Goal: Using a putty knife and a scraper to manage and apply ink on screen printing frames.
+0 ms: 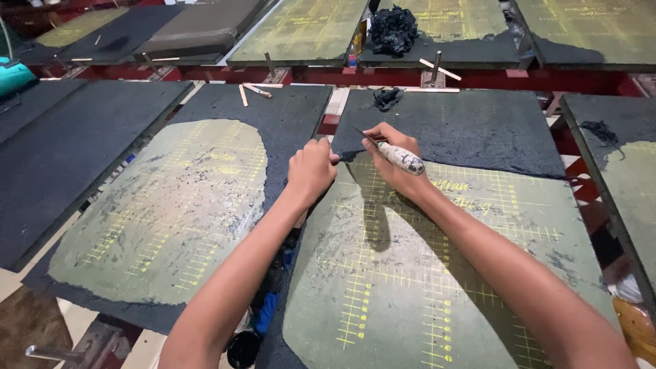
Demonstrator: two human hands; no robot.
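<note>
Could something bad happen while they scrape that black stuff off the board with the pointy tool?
Maybe. The left hand pinches the black layer right beside the tool in the right hand, so a slip could poke a finger. The tip could also scratch the yellow grid underneath. The layer might tear unevenly too, leaving bits stuck to the board.

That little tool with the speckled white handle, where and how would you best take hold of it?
Judging by its shape, take the tool by its thick rounded handle, coming from the near right side, as the right hand does. The thin dark tip points up-left toward the black coating, so that end is best left free.
</note>
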